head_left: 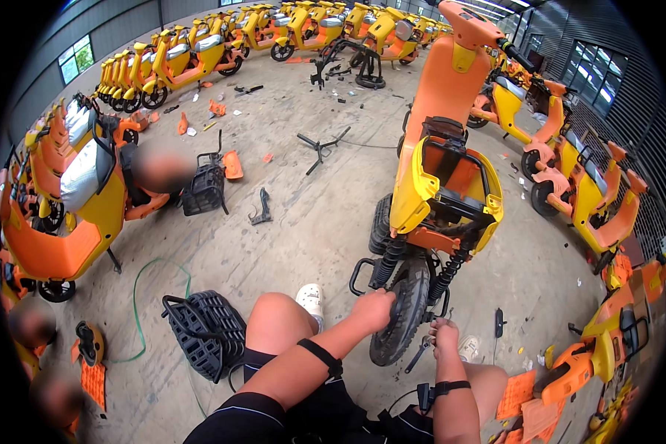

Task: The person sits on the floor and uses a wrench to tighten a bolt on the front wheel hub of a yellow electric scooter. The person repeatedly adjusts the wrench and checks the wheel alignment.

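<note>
The rear wheel [403, 325] of a partly stripped yellow and orange scooter [444, 170] stands between my knees, its black tyre toward me. Against the wheel's left side rests my left hand [374, 309], fingers curled; the wheel hides what they may grip. Just right of the tyre, near the axle end, my right hand [444, 337] is closed on a dark metal wrench [418, 357] that slants down to the left. Coil shock absorbers [451, 274] rise on both sides of the wheel. The scooter's rear body is open, with its frame bare.
A black plastic basket [203, 333] lies left of my leg, beside a green strap [144, 325]. Another basket [203, 189], a forked metal part [322, 150] and a black frame [359, 63] lie farther off. Orange panels [516, 392] sit at lower right. Rows of scooters line both sides.
</note>
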`<state>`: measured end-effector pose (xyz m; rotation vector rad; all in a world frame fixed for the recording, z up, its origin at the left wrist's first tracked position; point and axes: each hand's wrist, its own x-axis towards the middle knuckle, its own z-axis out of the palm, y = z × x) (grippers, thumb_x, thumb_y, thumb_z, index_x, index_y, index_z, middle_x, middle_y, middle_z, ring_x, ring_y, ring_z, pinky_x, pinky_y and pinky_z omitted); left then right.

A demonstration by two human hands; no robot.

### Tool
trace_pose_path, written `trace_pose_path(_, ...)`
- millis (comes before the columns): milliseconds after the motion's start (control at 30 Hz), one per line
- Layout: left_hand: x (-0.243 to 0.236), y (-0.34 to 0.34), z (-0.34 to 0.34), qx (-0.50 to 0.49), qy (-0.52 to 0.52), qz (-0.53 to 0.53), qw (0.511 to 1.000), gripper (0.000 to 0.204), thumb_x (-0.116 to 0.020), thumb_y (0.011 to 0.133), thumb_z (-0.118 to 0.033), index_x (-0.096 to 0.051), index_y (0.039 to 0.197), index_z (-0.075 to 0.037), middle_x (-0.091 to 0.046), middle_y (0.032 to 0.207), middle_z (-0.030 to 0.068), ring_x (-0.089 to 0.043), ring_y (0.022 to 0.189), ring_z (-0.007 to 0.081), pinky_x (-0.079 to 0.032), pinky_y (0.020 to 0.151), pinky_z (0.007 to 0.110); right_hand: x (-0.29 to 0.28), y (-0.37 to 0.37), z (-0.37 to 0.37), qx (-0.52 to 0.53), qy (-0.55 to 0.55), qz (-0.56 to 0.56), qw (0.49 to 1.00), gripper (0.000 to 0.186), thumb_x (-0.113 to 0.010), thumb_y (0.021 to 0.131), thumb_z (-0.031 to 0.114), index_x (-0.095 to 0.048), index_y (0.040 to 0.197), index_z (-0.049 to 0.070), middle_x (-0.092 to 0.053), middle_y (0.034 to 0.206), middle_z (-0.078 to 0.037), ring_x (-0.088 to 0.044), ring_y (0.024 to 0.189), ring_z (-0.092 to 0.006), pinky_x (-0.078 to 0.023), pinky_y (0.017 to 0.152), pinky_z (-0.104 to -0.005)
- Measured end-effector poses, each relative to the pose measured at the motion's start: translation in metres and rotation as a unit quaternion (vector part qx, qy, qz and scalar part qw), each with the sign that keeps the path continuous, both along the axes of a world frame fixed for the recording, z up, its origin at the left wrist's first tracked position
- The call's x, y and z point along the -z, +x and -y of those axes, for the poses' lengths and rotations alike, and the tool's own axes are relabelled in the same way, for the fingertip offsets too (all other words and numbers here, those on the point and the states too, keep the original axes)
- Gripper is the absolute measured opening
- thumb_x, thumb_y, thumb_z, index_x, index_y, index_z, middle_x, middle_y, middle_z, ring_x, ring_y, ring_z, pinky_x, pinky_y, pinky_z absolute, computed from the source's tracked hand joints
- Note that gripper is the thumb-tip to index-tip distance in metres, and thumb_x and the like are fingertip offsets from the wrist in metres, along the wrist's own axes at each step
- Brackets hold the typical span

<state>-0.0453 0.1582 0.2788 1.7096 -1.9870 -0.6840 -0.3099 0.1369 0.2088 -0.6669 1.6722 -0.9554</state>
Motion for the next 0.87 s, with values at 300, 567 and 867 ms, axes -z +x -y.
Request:
trace_pose_path(300,0.005,0.008,-0.009,-0.020,0.069,0.031,0.997,0.028,-0.059,0.086,-0.020,-0.066,0.109,-0.006,-0.066,0.110,0.0163,-0.066,0.101,0.0366,-0.054,0.085,0.048,0.009,0.000,-0.001,-0.048,-0.025,-0.027,0.998,0.023,-0.061,0.098,0.025,-0.060,0.105,0.004,-0.060,0.086,-0.005,-0.055,0.065,-0.0134,-0.038,0.043,-0.0248)
trace_pose_path(567,-0.009,0.020,-0.010,-0.027,0.062,0.033,0.997,0.030,-0.059,0.087,-0.023,-0.066,0.113,-0.007,-0.069,0.107,0.0174,-0.067,0.099,0.0377,-0.054,0.083,0.049,-0.019,-0.001,0.007,0.045,-0.043,0.032,0.998,0.036,-0.054,0.102,0.044,-0.058,0.096,0.008,-0.060,0.081,-0.003,-0.054,0.059,-0.0117,-0.036,0.043,-0.0252)
trace_pose_path(867,-0.074,0.069,0.028,-0.145,0.018,-0.127,0.981,0.042,-0.063,0.090,-0.030,-0.064,0.125,-0.008,-0.072,0.109,0.0187,-0.070,0.099,0.0319,-0.054,0.087,0.045,-0.126,-0.017,0.037,-0.024,-0.221,-0.001,0.975,0.035,-0.058,0.100,0.040,-0.058,0.102,0.006,-0.064,0.088,-0.005,-0.058,0.063,-0.0107,-0.040,0.043,-0.0240)
